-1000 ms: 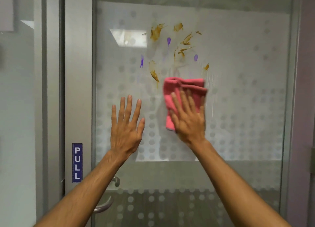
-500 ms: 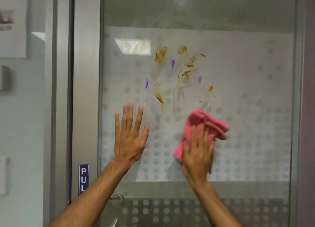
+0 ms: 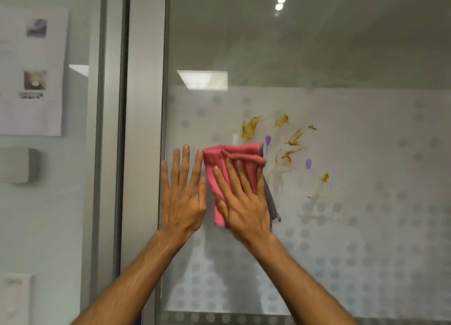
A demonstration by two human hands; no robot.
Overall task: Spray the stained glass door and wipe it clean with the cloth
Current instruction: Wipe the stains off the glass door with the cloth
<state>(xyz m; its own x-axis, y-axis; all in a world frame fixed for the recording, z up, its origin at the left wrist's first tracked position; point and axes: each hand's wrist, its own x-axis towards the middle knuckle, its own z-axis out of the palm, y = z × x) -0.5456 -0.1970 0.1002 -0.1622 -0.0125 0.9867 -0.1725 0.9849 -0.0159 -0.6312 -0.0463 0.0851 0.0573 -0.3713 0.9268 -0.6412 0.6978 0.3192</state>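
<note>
Right hand [image 3: 244, 202], fingers flat, has swept the pink cloth [image 3: 227, 161] up-left beside the flat, spread left hand [image 3: 183, 195] on the glass door [image 3: 366, 153] — most stains [image 3: 249, 129] remain, just right.

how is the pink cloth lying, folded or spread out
Folded, not spread: the pink cloth shows stacked layers and a rolled ridge along its top edge, while the right hand presses it against the glass door.
</note>
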